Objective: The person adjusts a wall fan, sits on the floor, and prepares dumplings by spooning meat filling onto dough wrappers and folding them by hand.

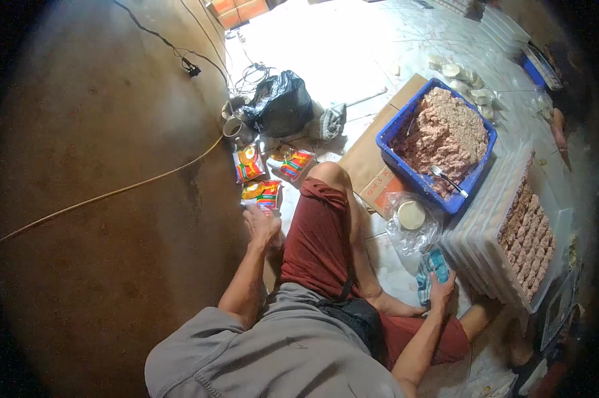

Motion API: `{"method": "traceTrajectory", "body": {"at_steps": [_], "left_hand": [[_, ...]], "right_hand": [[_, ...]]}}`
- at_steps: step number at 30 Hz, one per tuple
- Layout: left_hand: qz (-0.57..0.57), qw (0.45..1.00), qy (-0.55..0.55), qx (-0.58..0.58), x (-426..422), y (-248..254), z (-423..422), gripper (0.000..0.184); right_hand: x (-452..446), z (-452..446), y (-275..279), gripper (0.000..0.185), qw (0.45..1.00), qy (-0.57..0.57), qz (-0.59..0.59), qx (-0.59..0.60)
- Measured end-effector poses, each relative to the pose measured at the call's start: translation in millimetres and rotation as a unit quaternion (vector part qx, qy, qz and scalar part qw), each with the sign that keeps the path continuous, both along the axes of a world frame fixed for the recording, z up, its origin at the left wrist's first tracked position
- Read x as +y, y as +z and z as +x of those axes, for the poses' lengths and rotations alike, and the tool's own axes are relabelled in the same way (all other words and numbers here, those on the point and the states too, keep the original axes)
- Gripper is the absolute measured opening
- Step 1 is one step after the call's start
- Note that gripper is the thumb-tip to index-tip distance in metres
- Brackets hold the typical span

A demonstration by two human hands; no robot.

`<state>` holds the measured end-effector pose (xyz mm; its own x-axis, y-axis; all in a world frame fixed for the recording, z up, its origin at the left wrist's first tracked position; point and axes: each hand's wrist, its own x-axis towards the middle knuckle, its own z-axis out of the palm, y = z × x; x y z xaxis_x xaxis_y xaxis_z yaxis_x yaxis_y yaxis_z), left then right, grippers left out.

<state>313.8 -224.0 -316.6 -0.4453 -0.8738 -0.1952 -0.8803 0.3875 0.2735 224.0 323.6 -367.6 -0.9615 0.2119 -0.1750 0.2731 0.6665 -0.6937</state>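
Note:
My left hand (263, 224) is closed at the lower edge of a red and yellow food packet (261, 192) on the floor by the wall. Two similar packets lie just beyond it, one on the left (249, 163) and one on the right (291, 161). On my other side, my right hand (441, 289) is closed on a blue object (438, 264), which may be a phone, beside a checkered cloth (423, 278). Above that hand, a stack of round wrappers (411, 215) sits on clear plastic.
A blue tub (391, 154) of minced filling with a fork (449, 181) stands on cardboard (360, 156). Stacked trays (475, 249) hold shaped pieces at the right. A black bag (283, 106) and a cup (233, 128) are near the wall. Another person's hand (559, 129) shows at the far right.

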Motion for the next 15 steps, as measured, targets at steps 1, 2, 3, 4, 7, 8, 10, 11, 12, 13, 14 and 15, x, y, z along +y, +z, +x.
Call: {"method": "traceTrajectory", "body": {"at_steps": [1, 2, 3, 4, 7, 8, 10, 11, 12, 13, 14, 15], "left_hand": [[0.0, 0.998, -0.033, 0.053, -11.3, 3.6, -6.6, 0.071], [-0.001, 0.992, -0.064, 0.106, -20.4, 7.6, -12.6, 0.064], [0.0, 0.992, -0.06, 0.108, -28.4, 10.9, -18.9, 0.064], [-0.087, 0.98, -0.121, 0.133, -33.8, 20.0, -25.3, 0.058], [-0.227, 0.948, -0.175, 0.138, -40.9, 39.9, -43.6, 0.051], [-0.284, 0.937, -0.167, 0.121, -39.9, 47.2, -50.7, 0.05], [-0.233, 0.954, -0.173, 0.07, -34.2, 46.0, -53.5, 0.046], [-0.255, 0.945, -0.19, 0.079, -30.0, 35.0, -52.1, 0.039], [-0.276, 0.934, -0.209, 0.089, -25.2, 22.3, -51.4, 0.031], [-0.313, 0.916, -0.221, 0.119, -16.3, 2.6, -44.5, 0.029], [-0.315, 0.894, -0.274, 0.164, -12.6, -24.5, -34.0, 0.029], [-0.315, 0.867, -0.325, 0.209, -6.8, -47.6, -23.6, 0.029]], "right_hand": [[2.4, 0.1, -1.8, 0.053, 1.0, 0.002, -0.006, -0.011], [6.1, -0.4, -7.3, 0.054, 1.0, 0.006, -0.012, -0.022], [7.1, -1.1, -13.4, 0.054, 1.0, 0.009, -0.011, -0.021], [11.3, 0.2, -25.7, 0.052, 1.0, 0.009, 0.014, 0.012], [11.2, 3.2, -27.5, 0.052, 0.998, 0.005, 0.046, 0.042], [10.0, 4.2, -25.3, 0.053, 0.998, 0.003, 0.051, 0.042], [6.7, 4.2, -18.8, 0.055, 0.998, -0.006, 0.068, 0.005], [0.7, 3.2, -11.1, 0.057, 0.996, -0.016, 0.08, -0.027], [-4.1, 2.2, -2.4, 0.057, 0.996, -0.018, 0.085, -0.033], [-13.8, 0.7, 16.3, 0.061, 0.982, -0.014, 0.162, -0.094], [-23.3, 0.8, 27.9, 0.065, 0.959, -0.01, 0.237, -0.152], [-32.7, 4.6, 30.5, 0.073, 0.911, -0.009, 0.383, -0.155]]}}
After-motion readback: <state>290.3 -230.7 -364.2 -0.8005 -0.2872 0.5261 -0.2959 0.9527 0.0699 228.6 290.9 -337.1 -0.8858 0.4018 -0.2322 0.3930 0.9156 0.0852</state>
